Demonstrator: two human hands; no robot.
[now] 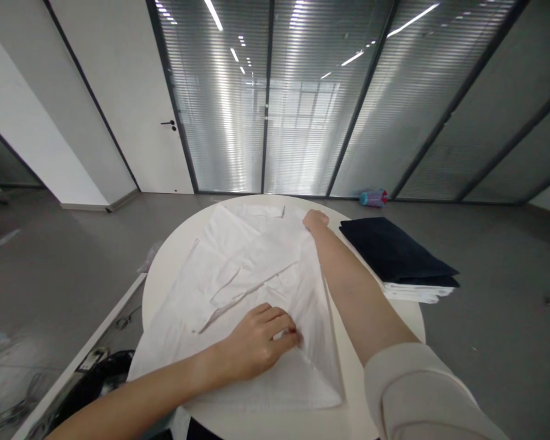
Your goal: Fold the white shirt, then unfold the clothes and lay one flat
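Note:
A white shirt point(252, 244) is spread over a round table, with a sleeve point(238, 290) folded slantwise across its body. My left hand point(266, 342) lies over the lower middle of the shirt, its thumb and fingers closed in a pinch on the cloth. Farther off, my right hand point(316, 219) reaches to the shirt's upper right edge near the shoulder, with the fingers curled closed on the fabric there. The fingertips of that hand are partly hidden. Part of the shirt's lower left hangs towards the table edge.
A dark navy folded cloth point(392, 247) rests on folded white cloths point(419, 292) at the table's right side. The round white table point(165, 263) has a black bin-like object point(101, 379) at its lower left. A blue and pink item point(373, 198) lies by the glass wall.

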